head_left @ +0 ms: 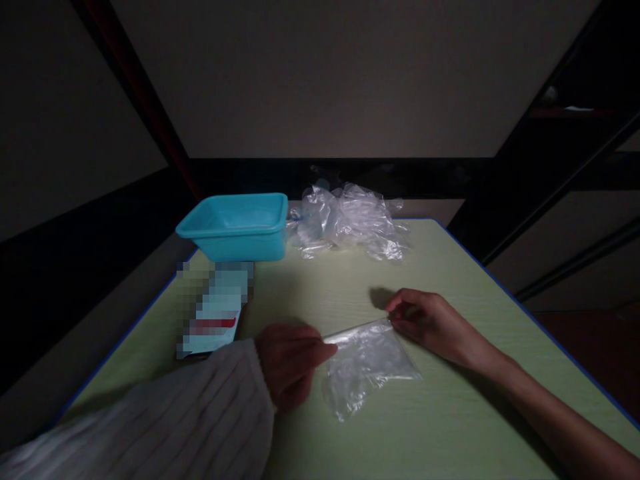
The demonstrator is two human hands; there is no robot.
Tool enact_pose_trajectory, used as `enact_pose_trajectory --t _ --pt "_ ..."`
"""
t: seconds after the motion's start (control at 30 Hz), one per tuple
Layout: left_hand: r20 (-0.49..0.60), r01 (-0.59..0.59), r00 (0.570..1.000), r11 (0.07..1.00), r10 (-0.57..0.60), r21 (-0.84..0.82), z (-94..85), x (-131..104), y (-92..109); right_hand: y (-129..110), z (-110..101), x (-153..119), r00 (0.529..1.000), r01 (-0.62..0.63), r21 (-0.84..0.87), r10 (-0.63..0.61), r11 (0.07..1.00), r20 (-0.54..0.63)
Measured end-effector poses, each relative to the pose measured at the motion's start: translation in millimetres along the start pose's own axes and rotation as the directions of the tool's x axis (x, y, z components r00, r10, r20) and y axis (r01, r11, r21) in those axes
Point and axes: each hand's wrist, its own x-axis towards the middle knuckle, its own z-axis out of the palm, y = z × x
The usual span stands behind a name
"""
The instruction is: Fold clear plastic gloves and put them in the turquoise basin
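Note:
A clear plastic bag [370,357] is stretched between my two hands, low over the front middle of the table. My left hand [293,360], coming out of a pale striped sleeve, pinches the bag's upper left corner between thumb and fingers. At the upper right corner, my right hand [425,323] grips the same edge with its fingertips. The top edge is pulled nearly straight, and the thin crinkled film hangs toward me from it. Whether anything lies inside the bag is hard to make out; it looks flat.
A turquoise plastic basin [245,247] stands at the back left of the pale green table [450,413]. To its right lies a heap of crumpled clear plastic bags [360,217]. A phone with a blurred screen [220,307] rests left of my left hand. A wall rises behind the table.

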Motion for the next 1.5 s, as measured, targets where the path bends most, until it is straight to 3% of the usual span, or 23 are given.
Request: enact_pose_trajectory --t 0.07,0.17,0.37,0.53,0.83,1.3,1.5 --pt "0.005 -0.017 1.000 0.997 0.018 -0.075 0.4 2 0 -9 1 -4 0.992 0.111 -0.114 -0.117 0.987 -0.052" --pt "0.057 -0.045 0.997 0.988 0.054 -0.150 5.9 3 -2 -23 8 -10 0.961 0.277 -0.199 -0.275 0.940 0.036" --pt "0.271 -0.060 0.958 0.988 0.098 -0.145 13.2 -1 0 -31 31 -22 0.914 0.357 -0.356 -0.244 0.864 0.323" --pt "0.392 -0.016 0.918 0.992 0.063 -0.121 12.8 -3 2 -21 35 -27 0.886 0.413 -0.423 -0.247 0.807 0.392" --pt "0.405 0.000 0.913 0.996 0.037 -0.091 15.3 -6 4 -17 35 -29 0.869 0.435 -0.422 -0.247 0.795 0.429" --pt "0.430 0.012 0.903 0.997 0.024 -0.080 13.8 -11 3 -19 26 -27 0.883 0.326 -0.399 -0.125 0.857 0.453" --pt "0.450 -0.001 0.893 0.999 0.024 -0.053 13.6 -13 3 -15 10 -25 0.855 0.321 -0.236 -0.173 0.917 0.489"
